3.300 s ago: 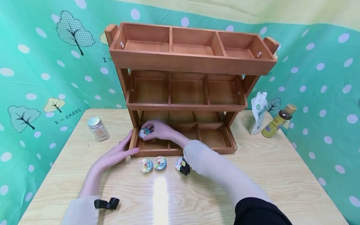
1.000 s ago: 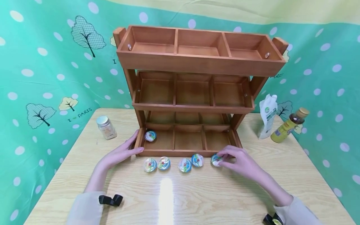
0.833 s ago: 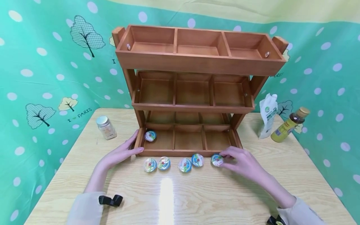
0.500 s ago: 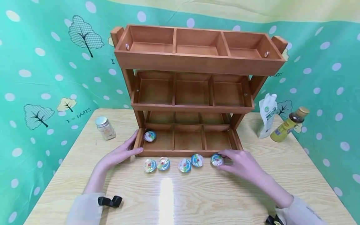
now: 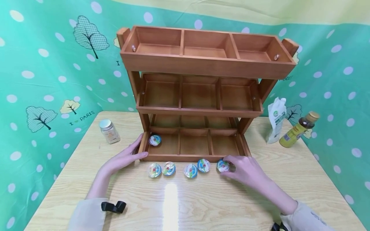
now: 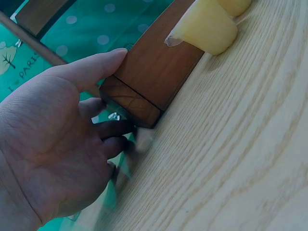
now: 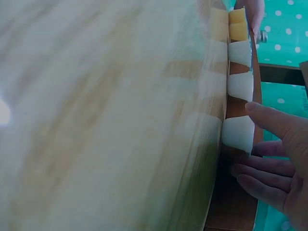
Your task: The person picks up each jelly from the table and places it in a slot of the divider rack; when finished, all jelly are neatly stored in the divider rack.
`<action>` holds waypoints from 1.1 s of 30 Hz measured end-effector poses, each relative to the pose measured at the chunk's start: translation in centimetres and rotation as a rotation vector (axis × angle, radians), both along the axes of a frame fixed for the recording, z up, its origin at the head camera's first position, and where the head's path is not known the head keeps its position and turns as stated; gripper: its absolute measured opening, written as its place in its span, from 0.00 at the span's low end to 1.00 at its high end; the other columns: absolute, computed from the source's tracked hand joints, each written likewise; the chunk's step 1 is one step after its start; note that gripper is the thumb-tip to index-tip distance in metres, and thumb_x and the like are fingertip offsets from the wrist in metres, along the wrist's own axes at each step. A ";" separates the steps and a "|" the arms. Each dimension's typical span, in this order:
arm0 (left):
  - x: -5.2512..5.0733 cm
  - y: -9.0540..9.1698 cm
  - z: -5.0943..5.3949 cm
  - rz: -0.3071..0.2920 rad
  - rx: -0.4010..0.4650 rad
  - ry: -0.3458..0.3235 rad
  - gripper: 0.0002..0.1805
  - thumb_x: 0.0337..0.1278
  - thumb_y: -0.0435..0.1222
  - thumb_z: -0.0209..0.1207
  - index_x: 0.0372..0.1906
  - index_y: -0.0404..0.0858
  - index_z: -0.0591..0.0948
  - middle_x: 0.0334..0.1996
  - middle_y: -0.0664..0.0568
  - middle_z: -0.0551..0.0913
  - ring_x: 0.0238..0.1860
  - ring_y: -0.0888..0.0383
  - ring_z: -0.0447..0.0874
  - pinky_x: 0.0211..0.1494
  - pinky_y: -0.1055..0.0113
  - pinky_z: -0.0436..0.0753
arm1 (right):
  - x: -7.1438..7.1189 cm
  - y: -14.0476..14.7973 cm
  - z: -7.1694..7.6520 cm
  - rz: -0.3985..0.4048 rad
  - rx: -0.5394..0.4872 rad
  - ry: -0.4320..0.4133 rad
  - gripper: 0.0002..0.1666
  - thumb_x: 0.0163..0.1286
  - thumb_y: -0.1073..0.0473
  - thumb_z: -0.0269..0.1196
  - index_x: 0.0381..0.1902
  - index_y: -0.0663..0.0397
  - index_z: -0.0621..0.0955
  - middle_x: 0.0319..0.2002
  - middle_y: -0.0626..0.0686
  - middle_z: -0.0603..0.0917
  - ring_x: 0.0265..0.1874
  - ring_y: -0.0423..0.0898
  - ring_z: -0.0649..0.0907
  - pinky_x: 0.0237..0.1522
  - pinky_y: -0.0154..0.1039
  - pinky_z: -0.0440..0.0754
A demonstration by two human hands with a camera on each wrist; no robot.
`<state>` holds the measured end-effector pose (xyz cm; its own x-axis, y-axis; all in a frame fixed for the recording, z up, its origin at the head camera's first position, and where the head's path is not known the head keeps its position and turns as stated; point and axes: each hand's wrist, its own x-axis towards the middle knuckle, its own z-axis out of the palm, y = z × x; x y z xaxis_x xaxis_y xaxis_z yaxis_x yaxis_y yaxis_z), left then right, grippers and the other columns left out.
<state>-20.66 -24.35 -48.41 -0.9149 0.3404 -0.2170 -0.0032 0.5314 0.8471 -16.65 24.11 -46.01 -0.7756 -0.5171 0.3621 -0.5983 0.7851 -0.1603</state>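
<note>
A three-tier wooden rack (image 5: pixel 206 67) stands at the back of the table. My left hand (image 5: pixel 122 158) rests against its lower left corner, thumb on the front and fingers along the side; in the left wrist view those fingers look bent. Near the tray's right front, my right hand (image 5: pixel 245 168) has thumb and fingers either side of a jelly cup (image 5: pixel 222 166) with a blue-and-white lid. A small gap shows between thumb and cup (image 7: pixel 237 133) in the right wrist view. Another jelly cup (image 5: pixel 155 140) sits in the bottom left compartment.
Two yellow-sided jelly cups (image 5: pixel 154 170) stand left on the table before the rack, two white-sided jelly cups (image 5: pixel 190 170) further right. A silver-lidded jar (image 5: pixel 109 131) is at left. A white pouch (image 5: pixel 276 119) and a yellow-labelled bottle (image 5: pixel 299 129) stand at right.
My right hand has left a jelly cup in the bottom left compartment and moved to the rightmost cup. Its thumb has since come round that cup's near side. The left hand stays put.
</note>
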 end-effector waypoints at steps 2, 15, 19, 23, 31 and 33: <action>0.0 0.0 0.0 0.000 0.000 0.000 0.52 0.72 0.56 0.57 0.84 0.57 0.35 0.86 0.46 0.35 0.84 0.35 0.33 0.81 0.30 0.46 | 0.0 0.0 0.0 -0.009 0.004 -0.012 0.30 0.47 0.41 0.82 0.45 0.49 0.88 0.33 0.46 0.92 0.24 0.35 0.85 0.24 0.30 0.80; -0.1 0.1 0.1 -0.001 0.008 -0.001 0.51 0.73 0.55 0.56 0.84 0.57 0.35 0.86 0.47 0.34 0.85 0.35 0.33 0.81 0.30 0.45 | 0.3 0.2 2.1 -0.001 -0.069 -0.240 0.26 0.50 0.54 0.80 0.49 0.48 0.89 0.38 0.41 0.87 0.33 0.31 0.84 0.34 0.30 0.84; 0.1 0.1 0.1 0.003 0.005 -0.003 0.51 0.72 0.56 0.56 0.84 0.56 0.35 0.86 0.47 0.34 0.85 0.35 0.33 0.81 0.30 0.45 | -0.1 0.3 3.8 0.015 -0.163 -0.307 0.25 0.52 0.57 0.79 0.51 0.48 0.88 0.40 0.41 0.86 0.34 0.31 0.83 0.35 0.29 0.86; 0.2 0.1 0.1 0.005 -0.002 -0.002 0.51 0.72 0.56 0.56 0.84 0.56 0.35 0.86 0.47 0.34 0.84 0.35 0.33 0.81 0.30 0.46 | -0.7 -0.2 5.4 0.043 -0.242 -0.304 0.26 0.52 0.58 0.80 0.51 0.47 0.87 0.41 0.43 0.85 0.34 0.33 0.83 0.33 0.30 0.87; 0.2 0.2 0.2 0.005 -0.010 -0.002 0.51 0.73 0.57 0.55 0.84 0.55 0.35 0.86 0.46 0.34 0.84 0.34 0.34 0.81 0.30 0.46 | -2.5 -2.6 6.5 0.046 -0.437 -0.422 0.25 0.55 0.58 0.80 0.52 0.42 0.87 0.44 0.45 0.85 0.35 0.35 0.88 0.39 0.32 0.89; 0.2 0.2 0.2 0.004 -0.008 0.000 0.51 0.73 0.56 0.55 0.84 0.55 0.35 0.86 0.46 0.34 0.84 0.34 0.33 0.81 0.30 0.46 | -2.9 -3.5 6.6 0.067 -0.487 -0.466 0.26 0.56 0.59 0.79 0.53 0.44 0.86 0.45 0.47 0.85 0.37 0.37 0.89 0.40 0.33 0.90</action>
